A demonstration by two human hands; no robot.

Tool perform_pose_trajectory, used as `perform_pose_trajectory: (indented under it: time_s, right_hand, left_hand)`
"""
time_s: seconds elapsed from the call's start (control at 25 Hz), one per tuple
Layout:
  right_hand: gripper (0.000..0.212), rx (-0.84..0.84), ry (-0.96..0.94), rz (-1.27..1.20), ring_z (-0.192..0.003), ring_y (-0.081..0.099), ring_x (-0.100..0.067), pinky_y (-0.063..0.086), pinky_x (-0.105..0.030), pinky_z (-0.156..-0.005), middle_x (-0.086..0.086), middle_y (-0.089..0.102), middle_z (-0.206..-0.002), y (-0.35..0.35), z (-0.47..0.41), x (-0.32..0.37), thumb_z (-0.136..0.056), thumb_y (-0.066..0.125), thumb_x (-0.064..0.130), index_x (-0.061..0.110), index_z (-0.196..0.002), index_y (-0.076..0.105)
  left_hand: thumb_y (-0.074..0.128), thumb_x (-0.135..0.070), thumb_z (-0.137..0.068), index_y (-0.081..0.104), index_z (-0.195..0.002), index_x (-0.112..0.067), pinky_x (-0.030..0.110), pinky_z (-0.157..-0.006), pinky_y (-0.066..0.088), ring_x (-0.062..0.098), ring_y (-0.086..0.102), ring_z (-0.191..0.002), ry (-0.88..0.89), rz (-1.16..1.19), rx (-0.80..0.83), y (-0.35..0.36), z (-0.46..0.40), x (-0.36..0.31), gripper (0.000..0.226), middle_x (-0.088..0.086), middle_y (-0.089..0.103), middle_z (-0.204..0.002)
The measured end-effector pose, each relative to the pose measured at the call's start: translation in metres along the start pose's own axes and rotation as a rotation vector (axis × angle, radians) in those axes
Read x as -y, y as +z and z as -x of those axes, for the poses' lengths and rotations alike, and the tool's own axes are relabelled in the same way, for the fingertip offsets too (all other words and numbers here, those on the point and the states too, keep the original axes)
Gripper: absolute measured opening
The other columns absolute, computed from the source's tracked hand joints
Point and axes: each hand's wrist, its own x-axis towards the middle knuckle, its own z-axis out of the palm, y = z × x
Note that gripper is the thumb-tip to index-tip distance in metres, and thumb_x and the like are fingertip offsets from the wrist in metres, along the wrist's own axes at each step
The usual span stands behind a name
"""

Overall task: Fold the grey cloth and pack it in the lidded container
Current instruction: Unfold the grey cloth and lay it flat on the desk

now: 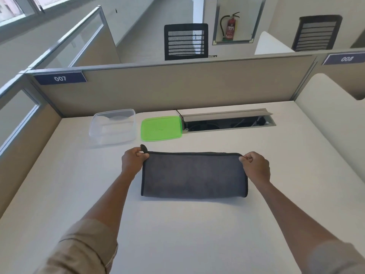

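The grey cloth (194, 175) with dark edging lies doubled over on the white desk (177, 230), its fold toward me and its far edges together. My left hand (132, 161) pinches the far left corner, where a small black loop sticks up. My right hand (255, 167) pinches the far right corner. Beyond the cloth stands the clear container (113, 126), open and without contents. Its green lid (161, 128) lies flat on the desk just right of it.
An open cable hatch (227, 120) is sunk into the desk behind the lid. Beige partition walls (167, 86) close the desk at the back and left. A curved white divider (331, 115) rises on the right.
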Motion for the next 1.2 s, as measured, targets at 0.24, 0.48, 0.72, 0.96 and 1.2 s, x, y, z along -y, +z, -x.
perform_pose_trajectory:
  time_s: [0.24,0.48,0.72,0.96,1.2]
  right_hand:
    - [0.013,0.035,0.038,0.093,-0.069,0.057,-0.012,0.038,-0.027,-0.060,0.017,0.061,-0.072,0.027,-0.036,-0.006,-0.084,0.066,0.037,0.027,-0.076,0.062]
    - [0.014,0.027,0.035,0.116,-0.067,0.057,-0.006,0.034,-0.022,-0.054,0.018,0.061,-0.071,0.043,-0.049,-0.009,-0.086,0.065,0.035,0.027,-0.076,0.060]
    - [0.015,-0.021,0.030,0.127,-0.086,0.055,-0.016,0.039,-0.031,-0.071,0.010,0.058,-0.097,0.049,-0.049,-0.016,-0.090,0.060,0.029,0.023,-0.103,0.057]
    - [0.025,0.009,0.316,0.046,-0.070,0.048,-0.027,0.034,-0.032,-0.056,0.002,0.051,-0.067,0.040,-0.017,-0.022,-0.089,0.047,0.035,0.018,-0.071,0.048]
    - [0.014,0.267,0.176,-0.115,-0.075,0.061,-0.015,0.045,-0.032,-0.069,0.010,0.068,-0.081,0.008,0.046,-0.066,-0.090,0.063,0.036,0.025,-0.082,0.064]
  left_hand:
    - [0.075,-0.020,-0.080,0.075,-0.101,-0.014,0.034,-0.083,0.052,0.025,0.066,-0.093,-0.056,-0.093,-0.018,0.022,-0.032,0.011,0.022,0.003,0.074,-0.083]
    - [0.076,-0.019,-0.079,0.073,-0.098,-0.016,0.030,-0.078,0.047,0.023,0.065,-0.089,-0.042,-0.121,-0.025,0.033,-0.051,0.014,0.019,-0.003,0.070,-0.076]
    - [0.074,-0.030,-0.082,0.072,-0.103,-0.015,0.029,-0.081,0.042,0.025,0.063,-0.103,-0.058,-0.289,0.027,0.042,-0.053,0.024,0.026,0.003,0.073,-0.100]
    - [0.078,-0.040,-0.076,0.070,-0.091,-0.008,0.033,-0.071,0.046,0.032,0.062,-0.091,-0.125,-0.512,0.107,0.042,-0.049,0.019,0.036,0.012,0.071,-0.101]
    - [0.080,-0.035,-0.074,0.070,-0.099,-0.004,0.039,-0.082,0.051,0.037,0.063,-0.099,-0.218,-0.513,0.079,0.045,-0.048,0.018,0.041,0.017,0.068,-0.107]
